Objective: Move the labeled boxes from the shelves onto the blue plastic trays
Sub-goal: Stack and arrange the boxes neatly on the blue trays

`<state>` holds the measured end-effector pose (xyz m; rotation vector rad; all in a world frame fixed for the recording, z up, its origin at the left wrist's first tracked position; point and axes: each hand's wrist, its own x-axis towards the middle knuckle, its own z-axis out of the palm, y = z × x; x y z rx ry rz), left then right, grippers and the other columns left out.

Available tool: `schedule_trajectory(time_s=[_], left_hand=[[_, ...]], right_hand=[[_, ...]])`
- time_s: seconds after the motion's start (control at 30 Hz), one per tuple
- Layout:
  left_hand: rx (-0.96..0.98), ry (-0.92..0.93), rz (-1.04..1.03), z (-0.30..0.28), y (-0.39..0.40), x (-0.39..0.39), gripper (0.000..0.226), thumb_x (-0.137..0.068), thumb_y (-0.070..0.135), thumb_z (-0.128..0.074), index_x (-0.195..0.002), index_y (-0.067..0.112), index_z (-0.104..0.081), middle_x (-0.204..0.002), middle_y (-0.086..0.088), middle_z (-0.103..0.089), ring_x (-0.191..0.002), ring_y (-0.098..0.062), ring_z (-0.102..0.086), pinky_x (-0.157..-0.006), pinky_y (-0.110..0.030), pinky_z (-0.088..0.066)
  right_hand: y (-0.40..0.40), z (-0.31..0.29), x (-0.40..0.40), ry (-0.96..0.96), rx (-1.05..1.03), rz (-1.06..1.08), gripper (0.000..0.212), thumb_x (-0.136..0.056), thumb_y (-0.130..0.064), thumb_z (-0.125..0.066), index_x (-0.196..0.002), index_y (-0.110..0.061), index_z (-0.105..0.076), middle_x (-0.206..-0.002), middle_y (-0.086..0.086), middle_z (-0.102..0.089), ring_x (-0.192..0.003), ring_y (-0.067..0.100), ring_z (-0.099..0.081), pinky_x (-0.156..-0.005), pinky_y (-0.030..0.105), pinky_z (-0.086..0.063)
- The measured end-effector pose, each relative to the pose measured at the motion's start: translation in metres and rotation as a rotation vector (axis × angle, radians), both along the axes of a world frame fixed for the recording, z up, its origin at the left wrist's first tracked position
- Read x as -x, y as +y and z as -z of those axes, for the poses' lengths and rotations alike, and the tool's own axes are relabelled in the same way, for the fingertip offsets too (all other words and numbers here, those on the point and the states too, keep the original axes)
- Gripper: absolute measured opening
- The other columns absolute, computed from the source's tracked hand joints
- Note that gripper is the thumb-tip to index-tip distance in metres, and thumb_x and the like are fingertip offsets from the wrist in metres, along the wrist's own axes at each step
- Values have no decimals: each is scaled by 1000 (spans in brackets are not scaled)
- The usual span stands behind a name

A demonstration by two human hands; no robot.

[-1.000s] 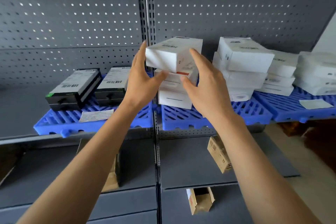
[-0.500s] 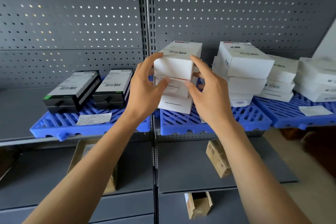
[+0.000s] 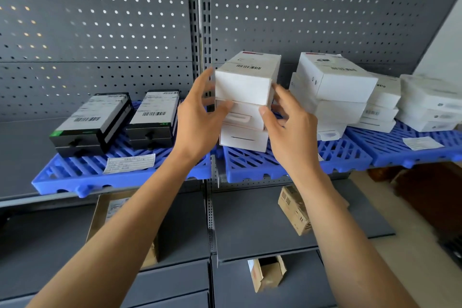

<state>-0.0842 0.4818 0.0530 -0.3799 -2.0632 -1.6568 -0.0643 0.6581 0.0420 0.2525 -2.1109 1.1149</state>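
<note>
Two glossy black boxes (image 3: 91,124) with white barcode labels lie flat on the left ribbed blue plastic tray (image 3: 75,180), a paper slip (image 3: 129,163) in front of them. The left hand (image 3: 197,117) rests fingers relaxed against the left side of a stack of three matte white cardboard boxes (image 3: 246,102) on the middle tray (image 3: 250,167). The right hand (image 3: 290,122), fingers loosely spread, touches the stack's right side. Further white boxes (image 3: 335,87) stand stacked to the right.
</note>
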Motion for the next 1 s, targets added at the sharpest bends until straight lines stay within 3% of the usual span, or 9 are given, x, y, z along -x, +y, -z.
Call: schedule_trajectory(time_s=[0.2, 0.4, 0.5, 0.6, 0.83, 0.9, 1.0], left_hand=[[15, 12, 17, -4, 1, -4, 49, -94, 16, -72, -131, 40, -52, -118, 23, -66, -101, -4, -68, -84, -30, -60], [72, 48, 6, 1, 5, -7, 51, -94, 17, -71, -139, 34, -52, -118, 27, -64, -102, 0, -66, -83, -27, -59], [96, 18, 10, 4, 4, -6, 54, -94, 14, -69, -142, 32, -51, -119, 26, -63, -105, 4, -64, -85, -20, -56], [41, -18, 36, 9, 6, -7, 52, -96, 14, -68, -140, 34, -51, -122, 24, -63, -108, 1, -65, -92, -26, -56], [-12, -15, 66, 18, 12, -12, 58, -94, 2, -64, -143, 31, -51, -128, 16, -65, -117, -4, -64, -96, -29, -56], [-24, -13, 69, 22, 14, -14, 62, -91, -5, -61, -142, 30, -52, -125, 22, -65, -118, -2, -63, -93, -23, -55], [-1, -10, 62, 25, 15, -15, 73, -88, -12, -58, -146, 30, -47, -125, 28, -60, -123, -2, -61, -91, -15, -52]], right_hand=[[-2, 0, -1, -50, 35, -29, 41, -100, -21, -54, -141, -23, -55, -119, -1, -71, -108, 7, -67, -92, 30, -57], [3, 2, -3, -43, 11, 1, 44, -103, -14, -46, -145, -26, -51, -127, -10, -68, -116, 3, -62, -98, 31, -53], [4, 5, -2, -43, -11, 4, 45, -104, -16, -44, -147, -26, -48, -132, -10, -65, -120, 2, -60, -100, 25, -51], [5, 8, -3, -29, -12, 5, 42, -104, -16, -45, -146, -23, -49, -134, -9, -63, -122, 3, -58, -101, 17, -47], [13, 8, -4, -22, -19, 17, 42, -105, -13, -45, -146, -21, -50, -120, -23, -56, -106, -14, -53, -88, 0, -36], [14, 12, -3, -26, -16, 3, 43, -105, -13, -45, -147, -22, -48, -126, -19, -57, -112, -15, -51, -93, 3, -39], [17, 22, 1, -95, -1, -34, 50, -104, -17, -45, -152, -30, -41, -148, -6, -52, -136, 11, -48, -109, 31, -47]])
